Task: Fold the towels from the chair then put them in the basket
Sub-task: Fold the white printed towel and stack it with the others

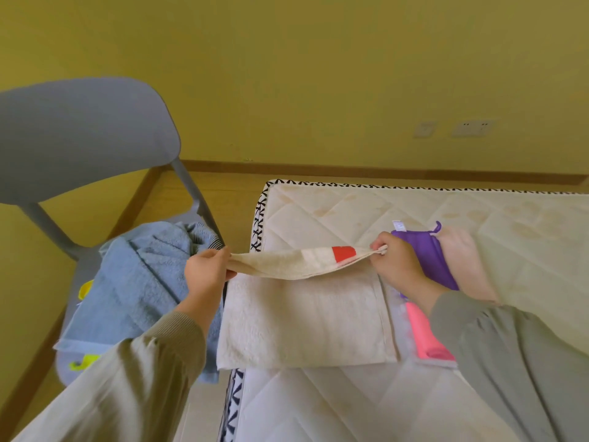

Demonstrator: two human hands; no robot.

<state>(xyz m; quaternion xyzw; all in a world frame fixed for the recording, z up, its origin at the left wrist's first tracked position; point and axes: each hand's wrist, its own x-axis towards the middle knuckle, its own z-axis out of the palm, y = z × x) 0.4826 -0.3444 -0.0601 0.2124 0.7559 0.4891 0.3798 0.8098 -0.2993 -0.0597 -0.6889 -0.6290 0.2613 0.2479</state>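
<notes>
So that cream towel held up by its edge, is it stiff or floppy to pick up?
Probably floppy: the cream towel sags between the left hand and right hand. Likely light, since two pinches lift its edge. The fuzzy pile should grip rather than slip.

Cream towel [306,317], blue towel [143,275], grey chair [79,135].

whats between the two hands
The lifted edge of the cream towel, stretched from the left hand to the right hand, as the head view shows.
</notes>
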